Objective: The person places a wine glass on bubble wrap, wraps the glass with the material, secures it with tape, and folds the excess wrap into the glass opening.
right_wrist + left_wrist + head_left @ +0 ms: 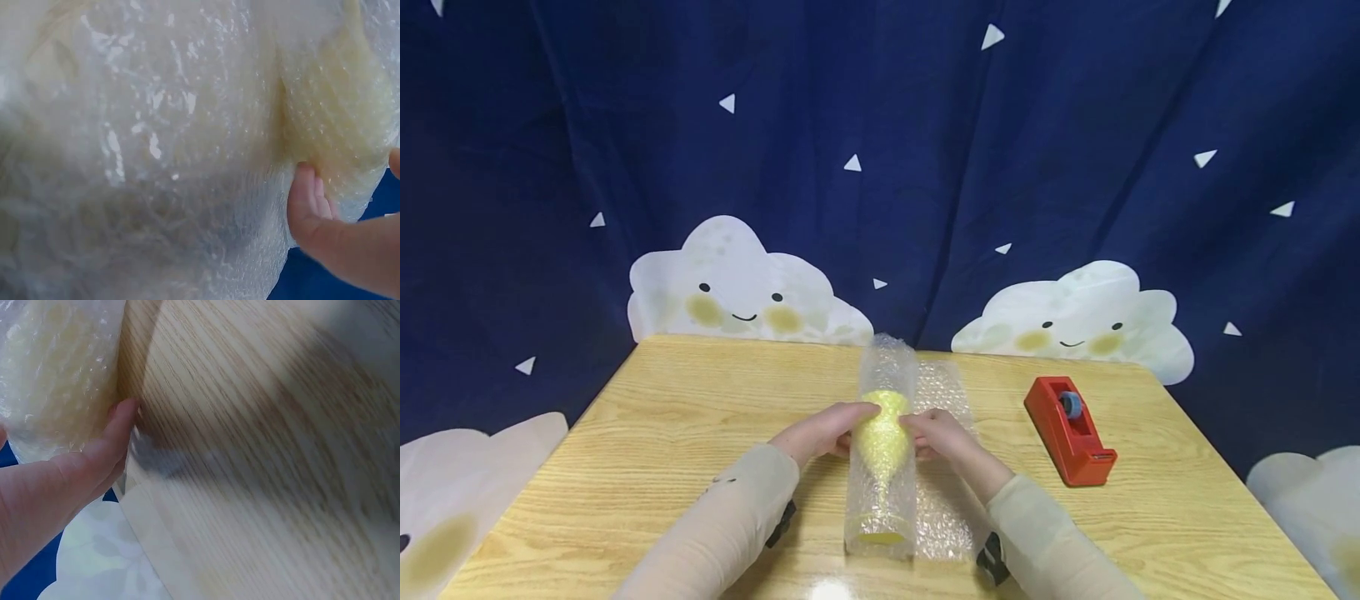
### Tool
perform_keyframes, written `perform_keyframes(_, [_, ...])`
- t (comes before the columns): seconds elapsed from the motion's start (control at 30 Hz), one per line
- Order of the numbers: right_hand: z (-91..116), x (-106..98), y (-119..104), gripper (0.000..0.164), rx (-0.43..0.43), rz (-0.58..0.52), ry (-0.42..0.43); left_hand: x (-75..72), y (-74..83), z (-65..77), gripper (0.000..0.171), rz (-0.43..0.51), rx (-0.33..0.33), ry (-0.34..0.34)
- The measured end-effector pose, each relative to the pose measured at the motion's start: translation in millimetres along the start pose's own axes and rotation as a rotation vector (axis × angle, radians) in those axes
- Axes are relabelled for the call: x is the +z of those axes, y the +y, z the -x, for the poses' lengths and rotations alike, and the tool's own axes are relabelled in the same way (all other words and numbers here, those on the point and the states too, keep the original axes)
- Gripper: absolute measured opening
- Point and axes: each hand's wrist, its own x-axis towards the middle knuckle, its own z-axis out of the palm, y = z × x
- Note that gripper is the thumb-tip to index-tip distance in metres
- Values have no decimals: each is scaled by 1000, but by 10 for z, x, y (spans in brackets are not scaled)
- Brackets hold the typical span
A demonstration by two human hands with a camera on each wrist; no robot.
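A yellow goblet (882, 437) lies rolled inside clear bubble wrap (887, 364) in the middle of the table, its bowl away from me and its foot toward me. My left hand (827, 429) grips the roll from the left, thumb on top and fingers low along the side. From the right, my right hand (946, 435) holds it in the same way at the bowl. A flat tail of the wrap (943, 533) spreads out to the right, under my right forearm. In the right wrist view the fingers (303, 200) press against the wrapped bowl.
A red tape dispenser (1070, 433) with a blue roll of tape (1071, 405) stands on the right of the wooden table (700, 383). Behind the far edge hangs a dark blue curtain (820, 108) with clouds and white triangles.
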Motion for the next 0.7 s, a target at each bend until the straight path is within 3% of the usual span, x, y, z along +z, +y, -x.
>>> perform_keyframes(0.33, [8, -30, -2, 49, 11, 32, 5, -20, -1, 9, 67, 55, -54, 21])
perform_keyframes(0.7, [8, -20, -8, 54, 30, 81, -1, 40, 34, 37, 51, -26, -30, 10])
